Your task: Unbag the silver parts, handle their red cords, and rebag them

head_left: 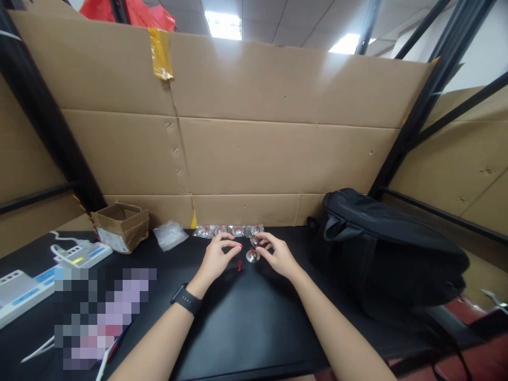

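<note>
My left hand [218,257] pinches a tiny red piece, apparently a cord [241,245], between thumb and forefinger. My right hand [278,256] holds a small round metal disc [254,241], like a finger cymbal, tilted up between thumb and fingers. Just below it, a second shiny metal disc [252,256] with a red bit at its centre lies on the black table, close to my right thumb. Between the hands and nearer me is a loose red cord loop [239,265]. Behind the hands, several similar discs lie in clear plastic packets [238,231].
At the back left are a clear plastic bag [170,235] and an open cardboard box [122,225]. Power strips [39,283] with cables run along the left. A black backpack [381,254] fills the right side. A cardboard wall [246,159] stands behind the table.
</note>
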Demonstrator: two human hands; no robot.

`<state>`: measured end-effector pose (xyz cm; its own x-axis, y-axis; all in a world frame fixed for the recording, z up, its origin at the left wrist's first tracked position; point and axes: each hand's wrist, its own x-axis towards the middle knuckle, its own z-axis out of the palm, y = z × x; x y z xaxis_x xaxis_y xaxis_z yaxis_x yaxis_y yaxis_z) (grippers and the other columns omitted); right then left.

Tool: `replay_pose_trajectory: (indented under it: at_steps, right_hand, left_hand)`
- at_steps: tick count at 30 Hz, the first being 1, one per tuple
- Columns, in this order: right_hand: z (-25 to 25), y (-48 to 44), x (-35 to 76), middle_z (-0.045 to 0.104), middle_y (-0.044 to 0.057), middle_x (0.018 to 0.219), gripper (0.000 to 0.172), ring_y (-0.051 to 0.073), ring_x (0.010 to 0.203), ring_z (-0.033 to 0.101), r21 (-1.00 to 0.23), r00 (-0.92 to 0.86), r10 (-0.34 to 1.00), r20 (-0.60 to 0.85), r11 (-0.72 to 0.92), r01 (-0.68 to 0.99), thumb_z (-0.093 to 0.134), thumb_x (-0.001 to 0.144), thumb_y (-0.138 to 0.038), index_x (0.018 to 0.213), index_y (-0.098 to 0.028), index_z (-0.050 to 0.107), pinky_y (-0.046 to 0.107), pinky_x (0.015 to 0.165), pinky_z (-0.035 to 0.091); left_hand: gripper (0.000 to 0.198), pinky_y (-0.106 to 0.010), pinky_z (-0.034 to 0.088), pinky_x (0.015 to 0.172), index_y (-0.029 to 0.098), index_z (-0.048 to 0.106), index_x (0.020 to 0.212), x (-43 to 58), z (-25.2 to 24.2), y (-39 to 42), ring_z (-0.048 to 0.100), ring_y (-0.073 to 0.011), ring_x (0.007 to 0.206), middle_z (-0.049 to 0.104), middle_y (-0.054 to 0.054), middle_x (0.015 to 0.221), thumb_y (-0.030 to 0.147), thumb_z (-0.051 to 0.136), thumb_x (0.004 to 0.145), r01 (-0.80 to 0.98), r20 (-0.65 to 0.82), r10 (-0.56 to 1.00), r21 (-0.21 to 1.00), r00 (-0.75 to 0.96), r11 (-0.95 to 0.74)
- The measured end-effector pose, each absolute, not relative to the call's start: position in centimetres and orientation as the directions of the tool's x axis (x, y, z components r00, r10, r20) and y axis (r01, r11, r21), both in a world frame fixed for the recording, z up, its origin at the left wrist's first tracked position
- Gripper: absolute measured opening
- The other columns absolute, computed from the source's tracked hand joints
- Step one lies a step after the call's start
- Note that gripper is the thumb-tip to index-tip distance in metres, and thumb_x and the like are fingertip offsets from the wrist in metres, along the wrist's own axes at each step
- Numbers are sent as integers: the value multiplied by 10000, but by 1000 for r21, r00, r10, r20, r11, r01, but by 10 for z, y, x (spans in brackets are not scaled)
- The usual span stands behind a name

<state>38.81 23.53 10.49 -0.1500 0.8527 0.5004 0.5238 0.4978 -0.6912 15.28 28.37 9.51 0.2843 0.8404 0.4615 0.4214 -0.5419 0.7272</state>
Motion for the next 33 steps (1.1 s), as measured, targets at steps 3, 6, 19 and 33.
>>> replay_pose_trajectory:
  at_steps: [3,6,19,33]
  right_hand:
    - [102,231,365,667,89,1269,410,221,1064,666,-762,-151,843,516,532,369,648,898,-322,1296,-257,578,368,865,566]
    - [99,228,353,665,88,1282,412,229,1105,668,-797,-149,850,505,525,297,660,898,-327,1294,-270,562,385,915,558]
    - [102,222,350,682,78,1263,367,234,1115,673,-837,-166,861,480,507,205,690,881,-320,1223,-276,562,360,868,553]
    - [94,226,349,726,76,1164,375,225,1044,692,-885,-146,894,423,442,145,735,853,-341,1198,-241,627,346,859,557]
  left_hand:
    - [187,-403,463,1027,254,807,880,158,94,282,620,-242,1101,647,-74,1158,405,707,832,349,469,832,758,296,-552]
    - [167,-397,451,1048,241,798,857,162,94,280,623,-235,1094,649,-74,1134,375,701,840,300,472,822,773,318,-559]
    - [182,-377,462,1004,215,790,840,165,96,276,628,-225,1025,639,-77,1058,364,685,836,219,464,847,826,261,-520]
    - [82,-393,449,961,253,783,851,166,99,268,598,-217,1001,620,-40,999,273,705,835,398,559,795,691,234,-603]
